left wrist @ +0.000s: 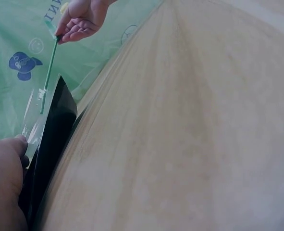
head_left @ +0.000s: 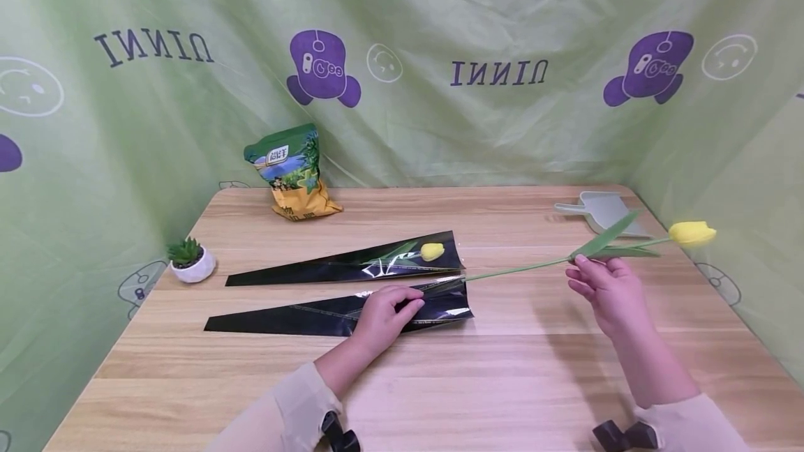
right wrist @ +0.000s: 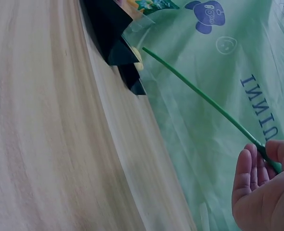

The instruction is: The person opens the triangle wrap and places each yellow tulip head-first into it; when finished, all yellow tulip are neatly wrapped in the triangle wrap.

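Green printed fabric point(head_left: 414, 131) backs a wood-grain table point(head_left: 465, 382) beneath the held tulip point(head_left: 601, 238).

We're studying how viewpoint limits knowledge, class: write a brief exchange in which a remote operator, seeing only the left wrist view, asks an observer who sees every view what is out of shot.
Operator: I see the left hand pinching a sleeve. What lies just beyond it?
Observer: A second sleeve, with a yellow tulip inside.
Operator: The right hand holds a green stem. Is anything at the table's far right corner?
Observer: Yes, a dustpan lies near it.
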### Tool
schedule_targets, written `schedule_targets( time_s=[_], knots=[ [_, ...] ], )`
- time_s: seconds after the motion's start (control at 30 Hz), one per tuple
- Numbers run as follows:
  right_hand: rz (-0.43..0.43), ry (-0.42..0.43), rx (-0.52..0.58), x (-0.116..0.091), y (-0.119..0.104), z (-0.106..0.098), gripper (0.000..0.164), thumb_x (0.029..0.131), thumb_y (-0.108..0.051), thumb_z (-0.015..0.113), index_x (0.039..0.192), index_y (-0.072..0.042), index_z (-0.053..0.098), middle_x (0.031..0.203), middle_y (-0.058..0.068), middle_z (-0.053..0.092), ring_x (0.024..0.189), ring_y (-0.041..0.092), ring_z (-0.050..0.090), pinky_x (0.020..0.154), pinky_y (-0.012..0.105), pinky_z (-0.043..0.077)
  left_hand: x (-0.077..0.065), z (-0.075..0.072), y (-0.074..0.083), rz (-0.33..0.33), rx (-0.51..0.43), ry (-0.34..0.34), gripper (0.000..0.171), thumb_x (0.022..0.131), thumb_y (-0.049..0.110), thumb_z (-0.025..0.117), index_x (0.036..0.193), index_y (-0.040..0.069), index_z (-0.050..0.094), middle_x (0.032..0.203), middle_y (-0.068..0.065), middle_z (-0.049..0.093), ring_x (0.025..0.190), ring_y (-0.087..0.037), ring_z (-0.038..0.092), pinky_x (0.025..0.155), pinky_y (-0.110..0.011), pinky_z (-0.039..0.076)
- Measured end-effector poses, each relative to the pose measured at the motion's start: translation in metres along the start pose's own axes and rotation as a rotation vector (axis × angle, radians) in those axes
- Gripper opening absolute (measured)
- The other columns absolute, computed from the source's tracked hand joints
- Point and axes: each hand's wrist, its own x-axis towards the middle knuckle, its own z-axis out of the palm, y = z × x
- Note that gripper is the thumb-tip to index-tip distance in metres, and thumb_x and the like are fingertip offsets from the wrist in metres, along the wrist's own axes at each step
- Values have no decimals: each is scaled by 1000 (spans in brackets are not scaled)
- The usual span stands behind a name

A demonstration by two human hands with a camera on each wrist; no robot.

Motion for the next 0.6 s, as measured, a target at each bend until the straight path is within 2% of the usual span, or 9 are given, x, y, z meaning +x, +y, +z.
schedule_targets(
  time_s=[0.27,0.43,0.6],
  knots=[
    [9,51,-16,-3,0,-1,15,95,-1,59,90,-15,64,81,-7,71,70,7,69,66,18,59,0,-1,1,-30,6,25,13,86,14,73,97,9,77,97,-4,77,100,-21,70,92,-34,54],
    [23,38,-34,-3,3,-1,19,95,0,58,87,-16,66,80,-7,70,69,6,69,65,18,58,0,-1,1,-26,5,22,13,86,14,73,97,10,77,98,-4,77,100,-21,70,92,-34,54],
    [60,18,-116,-3,12,7,18,96,-4,59,87,-18,66,79,-10,70,69,3,68,64,16,56,0,-1,1,-28,-4,10,14,86,14,73,99,10,77,100,-4,77,101,-21,70,93,-34,54]
  ],
)
